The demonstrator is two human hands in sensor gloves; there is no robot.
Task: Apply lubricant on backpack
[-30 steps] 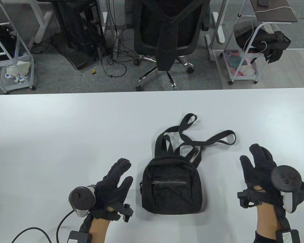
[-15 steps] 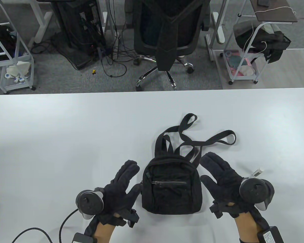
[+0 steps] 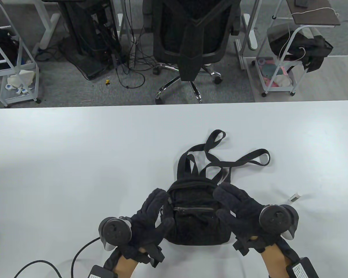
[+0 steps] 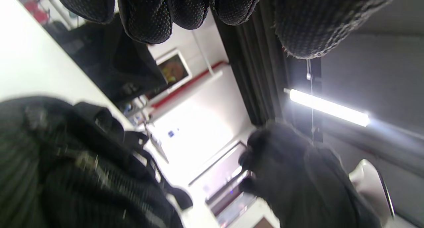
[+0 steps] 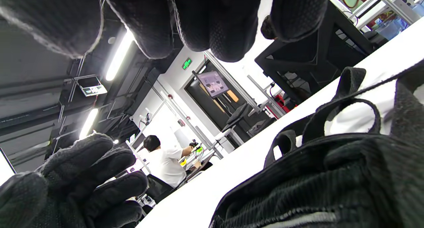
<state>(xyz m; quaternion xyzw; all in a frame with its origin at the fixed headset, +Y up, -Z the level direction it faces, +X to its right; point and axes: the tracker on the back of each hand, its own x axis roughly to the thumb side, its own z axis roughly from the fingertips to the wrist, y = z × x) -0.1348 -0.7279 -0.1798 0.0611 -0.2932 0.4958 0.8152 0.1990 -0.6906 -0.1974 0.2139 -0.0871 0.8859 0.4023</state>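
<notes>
A small black backpack [image 3: 197, 215] lies flat on the white table [image 3: 75, 150], near the near edge and a little right of centre, zipper pocket facing up and straps [image 3: 220, 153] trailing toward the far side. The left hand [image 3: 150, 220] is at its left side and the right hand [image 3: 237, 211] at its right, both with fingers spread open and overlapping the bag's edges; whether they press it I cannot tell. A small white tube [image 3: 295, 197] lies just right of the right hand.

white table [image 3: 75, 150], blk backpack [image 3: 197, 220] w/ straps, sm white tube [image 3: 295, 197]
</notes>
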